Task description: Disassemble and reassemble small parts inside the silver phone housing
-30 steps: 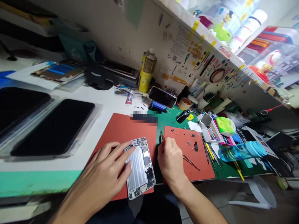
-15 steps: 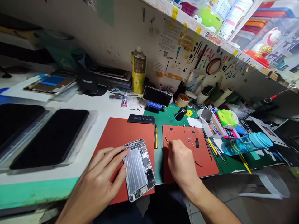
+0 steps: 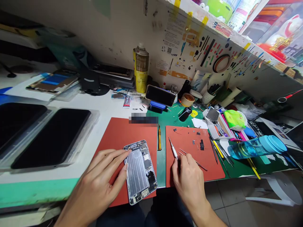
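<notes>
An opened phone (image 3: 139, 170) lies tilted on the left red mat (image 3: 115, 129), its circuit board and bare metal back showing. My left hand (image 3: 101, 179) holds its left edge, fingertips near the top and thumb lower down. On the right red mat (image 3: 170, 179), my right hand (image 3: 189, 175) is curled with thumb and index finger about the dark lower end of a silver screwdriver (image 3: 173, 148). Thin tweezers (image 3: 201, 166) lie partly hidden beneath that hand. Small dark parts (image 3: 202, 144) are scattered beyond it. A gold screwdriver (image 3: 159, 138) rests between the mats.
A pixelated dark battery (image 3: 143, 119) lies behind the left mat. Two large dark screens (image 3: 52, 137) sit at left. A yellow spray can (image 3: 141, 71) and a propped phone (image 3: 160, 96) stand behind. At right are slim tools (image 3: 220, 151), a box (image 3: 216, 126) and a blue bottle (image 3: 258, 147).
My right hand has drawn back toward me and slightly right, uncovering the silver screwdriver's shaft and the tweezer tips. My left hand stays on the phone. The view has shifted slightly.
</notes>
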Available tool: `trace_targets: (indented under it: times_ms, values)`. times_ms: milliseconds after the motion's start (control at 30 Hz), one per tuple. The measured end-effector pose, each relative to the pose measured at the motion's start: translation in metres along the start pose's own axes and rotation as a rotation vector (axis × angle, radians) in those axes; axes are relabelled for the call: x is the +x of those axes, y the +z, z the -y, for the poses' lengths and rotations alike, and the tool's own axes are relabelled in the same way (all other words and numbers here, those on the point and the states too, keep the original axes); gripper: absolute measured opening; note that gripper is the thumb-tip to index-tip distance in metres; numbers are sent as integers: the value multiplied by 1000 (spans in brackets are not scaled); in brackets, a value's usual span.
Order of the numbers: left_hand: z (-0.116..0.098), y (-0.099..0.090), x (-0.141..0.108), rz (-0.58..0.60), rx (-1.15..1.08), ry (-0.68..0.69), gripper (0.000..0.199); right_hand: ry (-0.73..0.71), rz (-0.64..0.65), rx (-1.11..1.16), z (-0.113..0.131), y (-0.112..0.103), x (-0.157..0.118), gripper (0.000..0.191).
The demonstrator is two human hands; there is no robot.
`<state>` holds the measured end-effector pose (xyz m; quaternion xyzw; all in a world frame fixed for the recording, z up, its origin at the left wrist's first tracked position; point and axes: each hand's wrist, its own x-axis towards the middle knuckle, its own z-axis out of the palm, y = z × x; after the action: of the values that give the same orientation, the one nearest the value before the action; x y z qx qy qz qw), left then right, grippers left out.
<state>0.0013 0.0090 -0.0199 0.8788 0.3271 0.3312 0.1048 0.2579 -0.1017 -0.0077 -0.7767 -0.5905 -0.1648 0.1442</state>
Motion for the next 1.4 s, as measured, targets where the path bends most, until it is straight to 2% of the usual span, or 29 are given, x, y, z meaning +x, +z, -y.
trace_targets:
  times_ms: [100,200,300,400,600,667,833,1000,1133,1267,1400]
  values:
    - [-2,0,1,10,16,-1,34,-24,-68,74,-3,-5,3,28]
    - [-4,-1,2,14,24,-10,34,-28,-133,352,-9,-23,15,18]
    - [-7,-3,3,11,12,-25,35,21,-134,614,-13,-45,31,8]
    - [-10,-6,3,-19,-26,-43,34,52,-151,688,-13,-53,42,10]
    - [-12,-10,2,-61,-78,-58,34,138,-62,734,-6,-25,56,12]
    - [-12,-10,3,-76,-79,-58,32,124,-61,754,-2,-19,62,20]
    - [-14,-12,6,-63,-143,-115,17,-59,-128,956,11,-15,69,43]
    - [-15,-14,9,-35,-130,-111,34,-339,-122,1109,23,6,63,46]
    - [-14,-14,9,-50,-128,-95,37,-393,-158,1031,24,17,60,44]
    - [-14,-13,8,-34,-146,-119,39,-432,-110,947,20,18,60,42]
    - [-13,-12,7,-25,-111,-100,38,-432,-118,927,20,16,60,43]
